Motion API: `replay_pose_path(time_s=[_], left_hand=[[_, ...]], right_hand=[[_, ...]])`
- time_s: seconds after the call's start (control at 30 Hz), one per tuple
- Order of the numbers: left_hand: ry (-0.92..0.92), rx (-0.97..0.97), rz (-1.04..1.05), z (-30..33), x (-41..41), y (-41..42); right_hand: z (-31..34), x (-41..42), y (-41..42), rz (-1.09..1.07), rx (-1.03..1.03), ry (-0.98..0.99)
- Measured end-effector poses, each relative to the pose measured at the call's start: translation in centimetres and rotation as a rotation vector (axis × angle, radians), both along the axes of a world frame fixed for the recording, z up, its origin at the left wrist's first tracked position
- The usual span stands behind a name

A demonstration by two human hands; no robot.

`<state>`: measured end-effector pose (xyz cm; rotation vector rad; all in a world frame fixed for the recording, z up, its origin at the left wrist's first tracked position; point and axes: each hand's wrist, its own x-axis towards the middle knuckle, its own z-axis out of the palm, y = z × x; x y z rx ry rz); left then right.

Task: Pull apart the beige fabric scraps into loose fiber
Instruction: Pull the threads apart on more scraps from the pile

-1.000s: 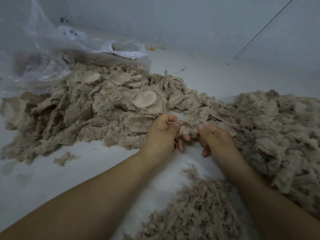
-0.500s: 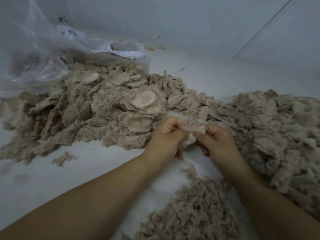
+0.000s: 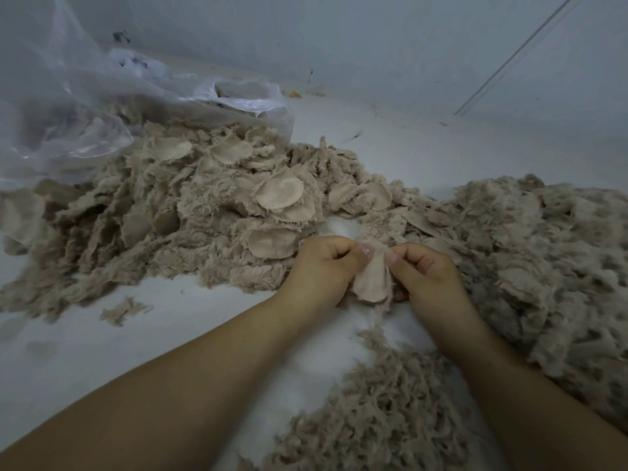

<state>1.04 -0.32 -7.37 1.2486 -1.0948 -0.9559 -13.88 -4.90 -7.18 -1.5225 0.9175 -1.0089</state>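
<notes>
In the head view, both hands meet over the white table (image 3: 85,351), just in front of the big heap of beige fabric scraps (image 3: 190,212). The left hand (image 3: 323,270) and the right hand (image 3: 424,273) each pinch the top edge of one round beige scrap (image 3: 372,280), thumbs and forefingers clenched on the cloth close beside each other; the rest of the scrap hangs down between the hands, still whole and smooth-faced. The other fingers (image 3: 343,253) curl into the palms.

So the step in hand looks like the start of a tear: the piece is gripped but not yet split. The next move probably calls for drawing the two pinches apart, sideways and away from each other, then working the halves until the weave loosens.

A mound of fluffier, already shredded fiber (image 3: 543,266) lies to the right, and another loose pile (image 3: 373,419) sits near the forearms; either could take the finished fluff. A clear plastic bag (image 3: 102,96) lies behind the scrap heap at the left, and one small stray scrap (image 3: 124,309) rests alone on the table. Many scraps remain, so the job seems far from done.
</notes>
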Motion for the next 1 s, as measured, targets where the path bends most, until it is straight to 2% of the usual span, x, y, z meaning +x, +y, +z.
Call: replay_pose_path(time_s=[0.1, 0.33, 0.5, 0.7, 0.9, 0.97, 1.0], left_hand=[[-0.096, 0.013, -0.042, 0.0, -0.2, -0.1], [-0.053, -0.024, 0.055, 0.0, -0.5, -0.1], [0.039, -0.043, 0.15, -0.1, 0.1, -0.4], [0.075, -0.011, 0.107, 0.0, -0.5, -0.1], [0.16, -0.029, 0.183, 0.4, 0.4, -0.1], [0.146, -0.024, 0.209, 0.8, 1.2, 0.0], [0.058, -0.034, 0.237, 1.0, 1.8, 0.0]], right_hand=[[0.1, 0.0, 0.2, 0.037, -0.031, -0.004], [0.1, -0.1, 0.2, 0.138, -0.119, 0.136], [0.1, -0.2, -0.3, -0.034, -0.012, 0.088], [0.2, 0.0, 0.5, 0.177, -0.121, 0.136], [-0.2, -0.3, -0.5, -0.043, -0.062, 0.098], [-0.1, -0.7, -0.3, 0.049, -0.05, 0.103], [-0.1, -0.8, 0.0, 0.166, -0.05, 0.135]])
